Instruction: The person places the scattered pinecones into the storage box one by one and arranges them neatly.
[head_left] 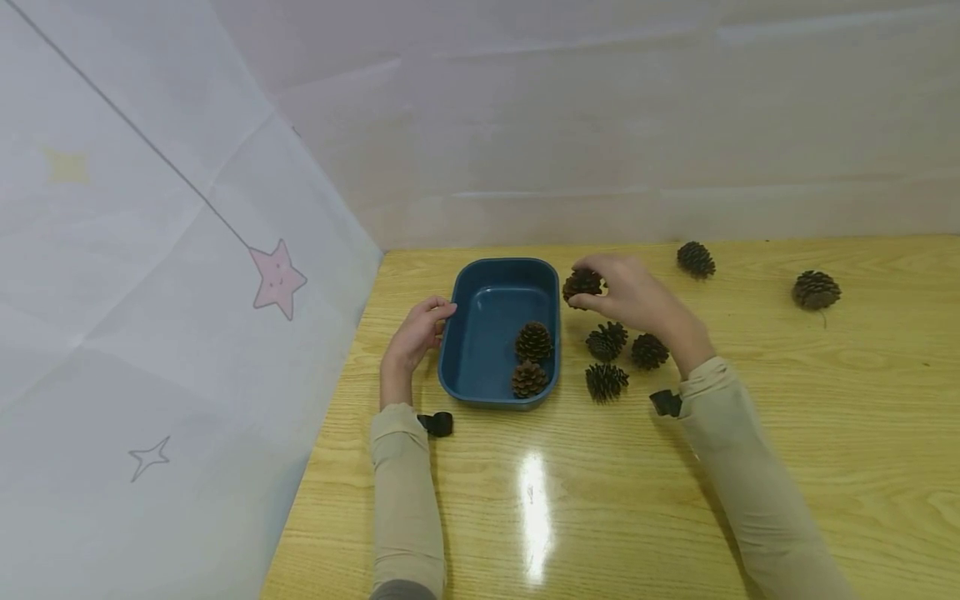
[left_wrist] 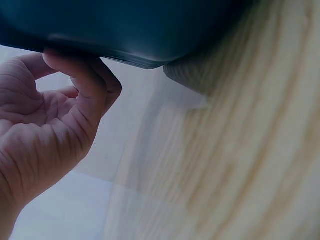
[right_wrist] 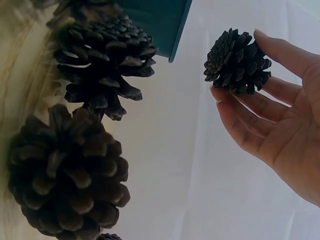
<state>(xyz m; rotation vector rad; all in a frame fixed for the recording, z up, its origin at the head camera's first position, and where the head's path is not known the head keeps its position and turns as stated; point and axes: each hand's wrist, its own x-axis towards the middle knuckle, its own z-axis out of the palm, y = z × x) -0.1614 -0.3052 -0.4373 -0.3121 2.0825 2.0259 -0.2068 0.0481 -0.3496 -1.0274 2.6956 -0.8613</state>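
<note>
Left grip [head_left: 416, 337] touches tray [head_left: 483, 333] (clamping unclear); right grip [head_left: 633, 290] pinches cone [head_left: 581, 287]. Slackening could drop it among loose cones [head_left: 606, 342] beside that grip.

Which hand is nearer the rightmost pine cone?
Right. The right hand, holding another cone, is left of the rightmost pine cone; the left hand is farther left, touching the container.

The head camera is looking forward and down from above the left hand [head_left: 412, 337] and right hand [head_left: 636, 293], taking in the tabletop [head_left: 630, 492] around both; the left wrist view is facing the blue tray [head_left: 483, 333] from close beside its hand; the right wrist view is closely facing the pine cone [right_wrist: 237, 62] in its hand; all three are sharing the tray
</note>
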